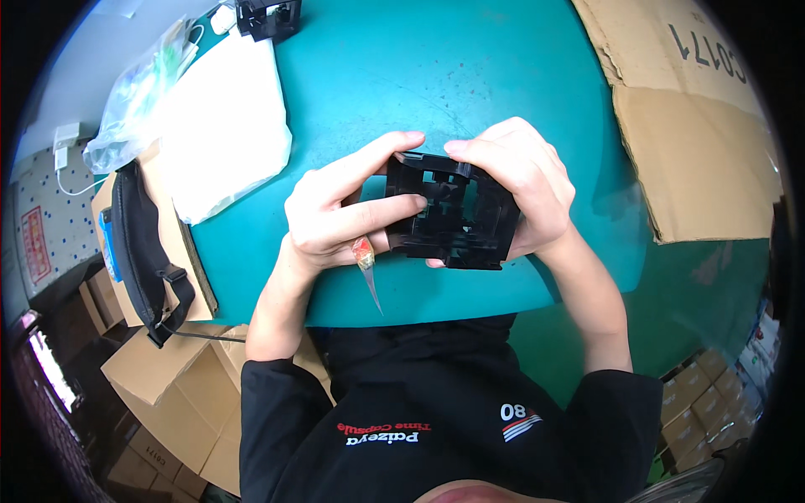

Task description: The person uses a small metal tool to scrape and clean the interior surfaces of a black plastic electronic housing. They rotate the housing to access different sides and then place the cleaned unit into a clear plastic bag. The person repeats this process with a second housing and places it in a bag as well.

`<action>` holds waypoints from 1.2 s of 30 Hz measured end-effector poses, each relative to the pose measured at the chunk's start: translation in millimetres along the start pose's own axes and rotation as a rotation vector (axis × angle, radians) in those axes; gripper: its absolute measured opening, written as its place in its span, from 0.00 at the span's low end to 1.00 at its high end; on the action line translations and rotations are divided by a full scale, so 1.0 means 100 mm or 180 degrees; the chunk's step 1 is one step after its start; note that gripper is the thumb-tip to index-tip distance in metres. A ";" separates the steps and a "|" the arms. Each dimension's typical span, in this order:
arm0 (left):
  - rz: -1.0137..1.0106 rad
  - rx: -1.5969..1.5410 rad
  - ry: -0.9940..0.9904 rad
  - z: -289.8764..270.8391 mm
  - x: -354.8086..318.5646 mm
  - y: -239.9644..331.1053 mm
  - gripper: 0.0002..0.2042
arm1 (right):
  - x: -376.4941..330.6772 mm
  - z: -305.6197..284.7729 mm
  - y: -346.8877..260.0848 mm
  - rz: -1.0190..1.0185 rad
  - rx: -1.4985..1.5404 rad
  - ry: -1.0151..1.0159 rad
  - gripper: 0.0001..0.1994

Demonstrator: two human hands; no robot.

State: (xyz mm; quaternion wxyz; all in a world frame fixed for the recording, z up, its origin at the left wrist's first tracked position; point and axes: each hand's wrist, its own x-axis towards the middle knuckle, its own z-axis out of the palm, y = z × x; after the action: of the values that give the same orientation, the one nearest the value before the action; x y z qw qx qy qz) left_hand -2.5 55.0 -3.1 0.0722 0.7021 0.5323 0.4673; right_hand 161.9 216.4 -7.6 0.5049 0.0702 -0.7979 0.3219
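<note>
A black plastic housing (453, 214) with cut-out openings is tilted up between my two hands over the green table. My left hand (335, 205) grips its left side, with one finger reaching across into the housing's inner face. From the same hand's lower fingers hangs a small pointed piece (366, 260), reddish-yellow at the top with a clear tapering tip; its kind I cannot make out. My right hand (524, 189) is closed round the housing's right side, thumb at the top edge and other fingers partly hidden behind it.
On the green table (377, 75), a white bag (226, 117) lies at the left, with another black plastic part (268, 17) beyond it. A black strap pouch (138, 235) rests on cardboard at the left edge. Cardboard (688, 126) covers the right side; an open carton (180, 394) stands below left.
</note>
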 end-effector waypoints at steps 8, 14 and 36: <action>-0.0176 -0.0532 0.0546 0.03 -0.01 -0.05 0.29 | 0.03 -0.09 0.06 0.0447 0.0174 -0.0228 0.38; -0.1379 -0.1144 0.1446 0.06 -0.16 -0.24 0.07 | -0.07 -0.08 0.29 0.1964 0.0917 -0.0058 0.36; -0.0243 0.0651 0.0769 0.02 -0.10 -0.20 0.16 | -0.13 -0.08 0.21 0.2055 0.0617 -0.0860 0.37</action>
State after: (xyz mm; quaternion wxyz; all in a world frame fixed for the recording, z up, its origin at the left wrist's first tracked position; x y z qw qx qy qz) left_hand -14.4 56.2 -22.5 -0.0465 0.6238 0.6082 0.4886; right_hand 165.0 235.2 -25.5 0.2583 -0.0959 -0.8042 0.5267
